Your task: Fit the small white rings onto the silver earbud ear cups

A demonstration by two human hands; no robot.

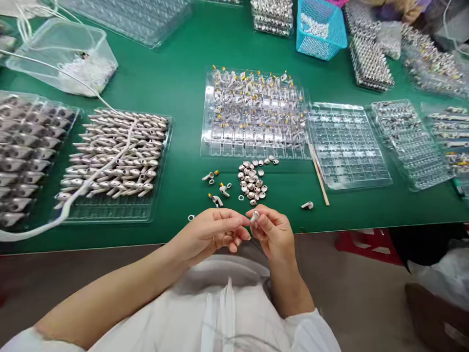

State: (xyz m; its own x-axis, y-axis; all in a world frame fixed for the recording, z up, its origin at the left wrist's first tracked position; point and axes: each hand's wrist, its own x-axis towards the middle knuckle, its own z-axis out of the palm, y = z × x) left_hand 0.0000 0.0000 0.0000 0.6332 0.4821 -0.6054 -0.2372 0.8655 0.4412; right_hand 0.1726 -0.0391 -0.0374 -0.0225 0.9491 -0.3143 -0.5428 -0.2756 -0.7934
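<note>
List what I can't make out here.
Small whitish part: head view, partly hidden by fingers of the right grip.
Whether the left grip touches it: head view, too small.
White pieces in blue basket: head view, too small.
Leftmost grey parts: cut off by head view's left edge.

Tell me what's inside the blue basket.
Small white pieces, too small to identify, lie heaped inside the blue basket. The heap covers part of the bottom, so anything beneath it cannot be seen.
</note>
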